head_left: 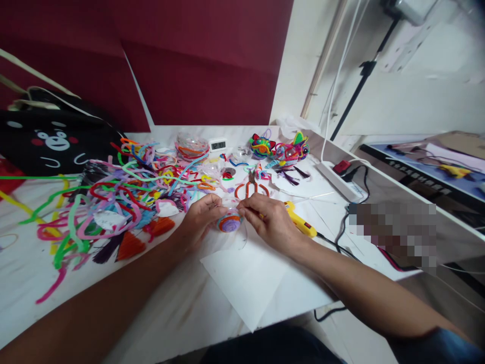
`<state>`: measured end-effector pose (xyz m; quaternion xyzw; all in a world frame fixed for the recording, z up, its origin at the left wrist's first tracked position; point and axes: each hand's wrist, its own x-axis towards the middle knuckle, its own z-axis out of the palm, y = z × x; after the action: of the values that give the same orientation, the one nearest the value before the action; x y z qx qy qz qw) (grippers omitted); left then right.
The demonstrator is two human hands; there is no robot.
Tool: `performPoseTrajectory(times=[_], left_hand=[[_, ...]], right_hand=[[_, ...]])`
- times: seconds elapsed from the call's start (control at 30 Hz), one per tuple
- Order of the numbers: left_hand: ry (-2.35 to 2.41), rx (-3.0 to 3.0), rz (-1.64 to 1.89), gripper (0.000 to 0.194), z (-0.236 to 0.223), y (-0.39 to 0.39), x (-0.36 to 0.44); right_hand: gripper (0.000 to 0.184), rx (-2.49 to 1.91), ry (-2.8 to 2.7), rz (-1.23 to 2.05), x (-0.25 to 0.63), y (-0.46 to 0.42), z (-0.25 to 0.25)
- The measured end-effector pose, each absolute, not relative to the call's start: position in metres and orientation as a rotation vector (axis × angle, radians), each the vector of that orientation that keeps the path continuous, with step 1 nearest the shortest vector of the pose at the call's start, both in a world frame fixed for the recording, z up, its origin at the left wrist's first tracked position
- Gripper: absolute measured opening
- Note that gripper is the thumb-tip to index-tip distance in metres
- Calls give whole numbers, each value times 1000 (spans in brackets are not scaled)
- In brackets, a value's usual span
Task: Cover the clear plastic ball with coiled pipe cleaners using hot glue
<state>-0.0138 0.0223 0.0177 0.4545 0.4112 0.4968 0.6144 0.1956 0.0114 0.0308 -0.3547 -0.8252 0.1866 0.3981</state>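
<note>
At the middle of the table (159, 323), a clear shell (229, 223) with orange and purple coils sits between both hands. The left hand (202, 215) pinches its rim near 10 o'clock; the right hand (271, 220) pinches it near 2 o'clock, fingertips drawn together. From the shell, orange-handled scissors (247, 191) lie at 1 o'clock, a yellow glue gun (303, 222) at 3, white paper (244, 285) between 5 and 6, and heaped fuzzy stems (109, 202) toward 9 to 10.
</note>
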Motion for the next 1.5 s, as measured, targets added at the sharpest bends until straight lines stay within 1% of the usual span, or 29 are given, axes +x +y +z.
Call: performPoseTrajectory(times=[0.27, 0.4, 0.5, 0.63, 0.73, 0.8, 0.97, 1.13, 1.3, 1.5], left_hand=[[934, 1047, 1137, 53, 16, 21, -12], [951, 1045, 1144, 53, 15, 21, -12], [972, 1025, 1168, 53, 14, 21, -12], [971, 997, 1187, 52, 15, 21, -13], [964, 974, 1200, 53, 16, 23, -15], [962, 955, 1209, 52, 16, 24, -15], [939, 915, 1224, 49, 17, 25, -16], [931, 890, 1221, 41, 20, 24, -15], [923, 862, 1248, 35, 23, 23, -14], [900, 817, 1250, 32, 26, 21, -15]], right_hand=[[21, -837, -2130, 301, 195, 13, 23], [22, -821, -2119, 291, 193, 11, 22], [18, -852, -2063, 388, 192, 9, 25], [9, -972, -1899, 644, 191, 8, 28], [10, -1075, -1767, 843, 192, 9, 28], [11, -1106, -1713, 916, 192, 10, 28], [11, -1163, -1697, 953, 192, 11, 31], [11, -1221, -1686, 978, 191, 8, 36], [10, -1208, -1649, 1038, 189, 9, 36], [11, -1163, -1563, 1155, 189, 14, 29]])
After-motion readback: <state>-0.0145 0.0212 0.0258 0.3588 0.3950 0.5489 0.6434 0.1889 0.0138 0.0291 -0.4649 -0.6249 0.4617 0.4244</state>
